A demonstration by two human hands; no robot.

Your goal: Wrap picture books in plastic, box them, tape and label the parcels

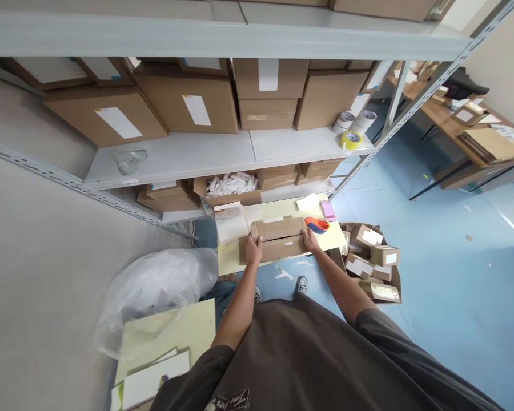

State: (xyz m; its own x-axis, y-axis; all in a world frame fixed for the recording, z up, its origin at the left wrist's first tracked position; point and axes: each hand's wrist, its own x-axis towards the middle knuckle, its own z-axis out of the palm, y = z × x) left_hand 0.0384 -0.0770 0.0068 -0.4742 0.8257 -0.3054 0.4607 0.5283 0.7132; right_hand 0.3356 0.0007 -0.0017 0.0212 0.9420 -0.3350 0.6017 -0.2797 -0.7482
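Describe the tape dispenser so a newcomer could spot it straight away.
Below the grey metal shelves stands a pale yellow table. On it, beside the right hand touching a cardboard box, lies the tape dispenser: the only orange and blue thing among brown and white.

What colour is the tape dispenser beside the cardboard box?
Orange with a blue end; the tape dispenser shows best in the head view.

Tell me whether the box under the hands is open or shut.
Shut, it seems: the flaps of the box lie flat across its top, the left hand and right hand rest on them, and nothing inside shows.
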